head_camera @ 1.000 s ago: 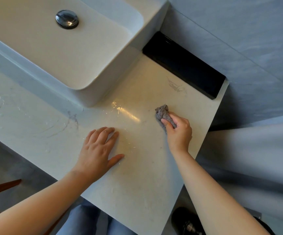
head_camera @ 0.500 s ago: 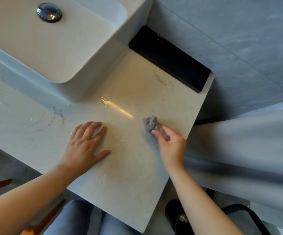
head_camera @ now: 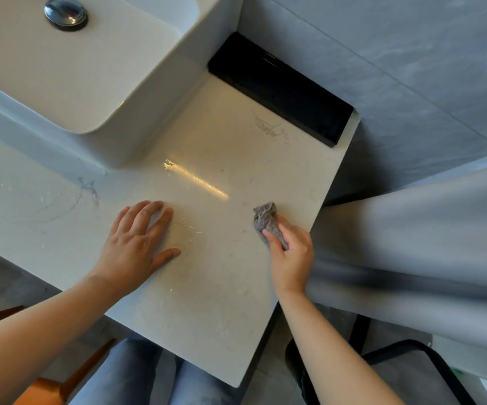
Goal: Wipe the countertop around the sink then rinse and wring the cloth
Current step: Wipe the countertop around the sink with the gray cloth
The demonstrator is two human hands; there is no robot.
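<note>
A pale marble countertop (head_camera: pixel 221 302) runs to the right of a white vessel sink (head_camera: pixel 96 92) with a chrome drain plug (head_camera: pixel 65 13). My right hand (head_camera: pixel 291 255) grips a small bunched grey cloth (head_camera: pixel 265 219) and presses it onto the countertop near its right edge. My left hand (head_camera: pixel 137 244) lies flat on the counter with fingers spread, to the left of the cloth and just in front of the sink's corner. Thin wet streaks glint between the two hands.
A black rectangular block (head_camera: pixel 280 89) lies along the back wall at the counter's far right. Grey tiled wall (head_camera: pixel 411 68) stands behind. A grey curtain (head_camera: pixel 426 244) hangs beside the counter's right edge. A black-framed stool (head_camera: pixel 411 372) and an orange chair part (head_camera: pixel 46 387) sit below.
My right hand has dragged the cloth back toward me and toward the counter's right edge, away from the sink. My left hand has stayed flat in the same spot.
</note>
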